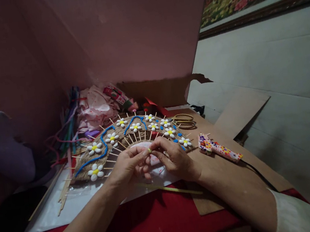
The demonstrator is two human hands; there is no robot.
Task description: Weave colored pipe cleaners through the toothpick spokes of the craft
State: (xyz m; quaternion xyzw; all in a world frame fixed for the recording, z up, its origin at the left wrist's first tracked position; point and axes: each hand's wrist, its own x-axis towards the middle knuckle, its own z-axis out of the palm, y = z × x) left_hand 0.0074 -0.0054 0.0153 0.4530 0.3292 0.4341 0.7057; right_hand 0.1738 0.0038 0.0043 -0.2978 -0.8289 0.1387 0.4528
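My left hand and my right hand meet fingertip to fingertip. Between them they pinch a tiny yellow-green end of what looks like a pipe cleaner; the fingers hide most of it. Just below lies a longer yellow pipe cleaner; whether it joins the pinched bit I cannot tell. Behind my hands rests a fan-shaped panel wound with twine, thin wooden sticks poking from its edges. White daisies with yellow centres, such as one daisy, dot it, along with a wavy blue pipe cleaner.
To the right, a flower-patterned glue gun trails its cord over brown cardboard. Scissors lie behind the fan's right end. Coloured pipe cleaners and pink cloth are heaped back left. Loose sticks lie near a red tablecloth.
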